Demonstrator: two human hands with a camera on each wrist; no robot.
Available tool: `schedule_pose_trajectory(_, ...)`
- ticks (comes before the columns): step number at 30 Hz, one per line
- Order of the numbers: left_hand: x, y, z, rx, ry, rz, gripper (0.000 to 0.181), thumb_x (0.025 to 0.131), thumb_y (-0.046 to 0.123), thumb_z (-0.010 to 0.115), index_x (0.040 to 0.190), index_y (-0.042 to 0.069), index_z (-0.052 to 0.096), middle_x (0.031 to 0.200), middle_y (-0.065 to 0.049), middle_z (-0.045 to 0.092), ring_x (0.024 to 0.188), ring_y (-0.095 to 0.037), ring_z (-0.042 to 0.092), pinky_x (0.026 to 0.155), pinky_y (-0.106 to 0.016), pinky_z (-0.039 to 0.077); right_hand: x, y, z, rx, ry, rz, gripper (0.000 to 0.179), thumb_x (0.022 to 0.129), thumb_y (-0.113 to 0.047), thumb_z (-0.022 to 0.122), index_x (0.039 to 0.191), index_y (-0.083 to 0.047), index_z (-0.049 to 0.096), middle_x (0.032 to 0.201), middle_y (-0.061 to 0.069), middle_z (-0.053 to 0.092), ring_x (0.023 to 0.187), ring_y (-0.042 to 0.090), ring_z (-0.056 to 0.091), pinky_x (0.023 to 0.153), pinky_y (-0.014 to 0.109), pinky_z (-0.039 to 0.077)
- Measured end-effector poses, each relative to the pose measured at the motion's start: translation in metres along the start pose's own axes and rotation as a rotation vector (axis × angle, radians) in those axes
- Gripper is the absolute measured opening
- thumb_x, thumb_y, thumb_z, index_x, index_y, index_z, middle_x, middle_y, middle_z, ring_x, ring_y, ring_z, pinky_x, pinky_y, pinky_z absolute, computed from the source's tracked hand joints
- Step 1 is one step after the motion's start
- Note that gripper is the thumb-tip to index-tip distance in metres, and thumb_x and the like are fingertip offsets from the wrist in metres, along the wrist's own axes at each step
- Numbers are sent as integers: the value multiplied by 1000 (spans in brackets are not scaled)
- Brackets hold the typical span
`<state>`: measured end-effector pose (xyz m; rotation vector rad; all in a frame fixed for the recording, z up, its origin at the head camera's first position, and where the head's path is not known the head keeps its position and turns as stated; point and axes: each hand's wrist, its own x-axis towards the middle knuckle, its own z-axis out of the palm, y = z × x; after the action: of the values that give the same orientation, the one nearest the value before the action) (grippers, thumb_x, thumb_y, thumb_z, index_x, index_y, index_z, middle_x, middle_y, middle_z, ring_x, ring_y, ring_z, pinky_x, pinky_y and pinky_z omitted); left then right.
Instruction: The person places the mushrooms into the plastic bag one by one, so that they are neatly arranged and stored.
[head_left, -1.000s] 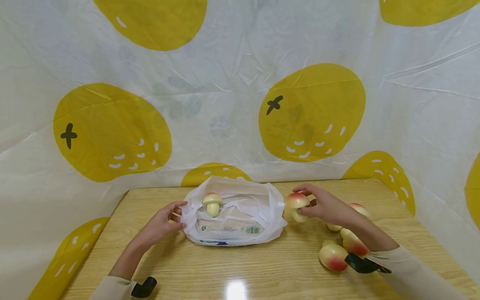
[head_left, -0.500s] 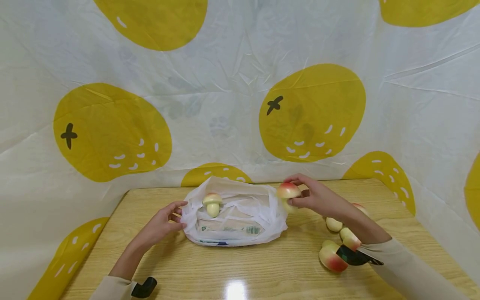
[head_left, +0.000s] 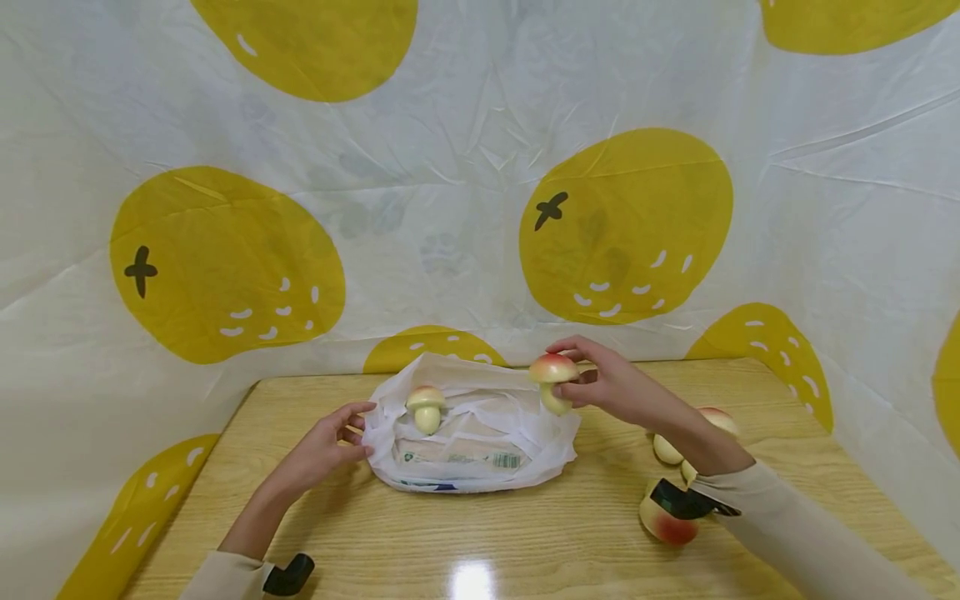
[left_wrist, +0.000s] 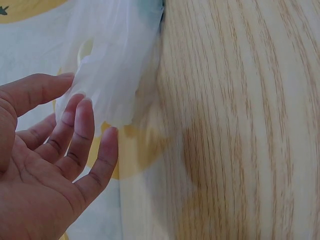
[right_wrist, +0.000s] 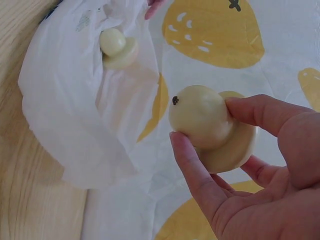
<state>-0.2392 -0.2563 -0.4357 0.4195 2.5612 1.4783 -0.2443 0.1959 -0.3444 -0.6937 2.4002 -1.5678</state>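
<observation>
A white plastic bag (head_left: 558,457) lies open on the table, and one toy mushroom (head_left: 426,410) with a red-tinged cap rests inside at its left. My left hand (head_left: 330,440) is at the bag's left side, its loosely bent fingertips right at the plastic in the left wrist view. Over the bag's right rim, my right hand (head_left: 618,387) pinches a second toy mushroom (head_left: 553,369) between thumb and fingers, cap up. From the right wrist view, the held mushroom's pale round stem (right_wrist: 197,115) faces the camera, with a dark spot on its end.
Several more toy mushrooms (head_left: 671,527) lie on the wooden table (head_left: 525,542) at the right, partly hidden under my right forearm. A white curtain (head_left: 450,250) printed with large yellow fruit hangs behind and at both sides.
My right hand has carried its mushroom left and upward, from beside the bag to over its right rim. The left hand and the mushroom in the bag have stayed put.
</observation>
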Motion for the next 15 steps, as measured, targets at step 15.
schedule_pose_trajectory(15,1,3,-1,-6,8,-8,66,89,7,77,148,-1,46,114,-16,50,97,-26,54,73,-24,50,24,-5,19,10,-44,4,50,94,-9,72,139,-3,51,129,21,57,99,28,68,84,50,58)
